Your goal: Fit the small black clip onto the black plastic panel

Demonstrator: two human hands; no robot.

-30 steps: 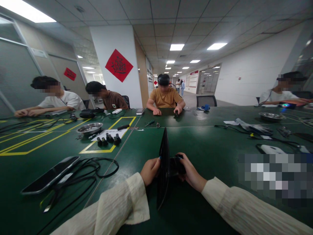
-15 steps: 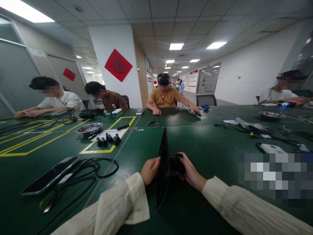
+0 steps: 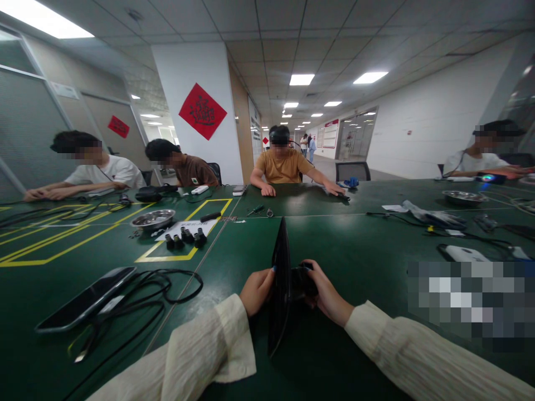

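Note:
A thin black panel stands on edge on the green table, seen edge-on right in front of me. My left hand grips its left face, fingers curled against it. On the panel's right side my right hand is wrapped round a small black part that sits against the panel. Both my sleeves are cream-coloured.
A flat black device with coiled black cables lies at the left. Farther back are several small black parts and a metal bowl by yellow floor-tape lines. Several people sit round the table; more cables and a second bowl lie right.
My hands and the panel have stayed where they were. The person opposite in the orange shirt has stretched one arm out to the right across the table.

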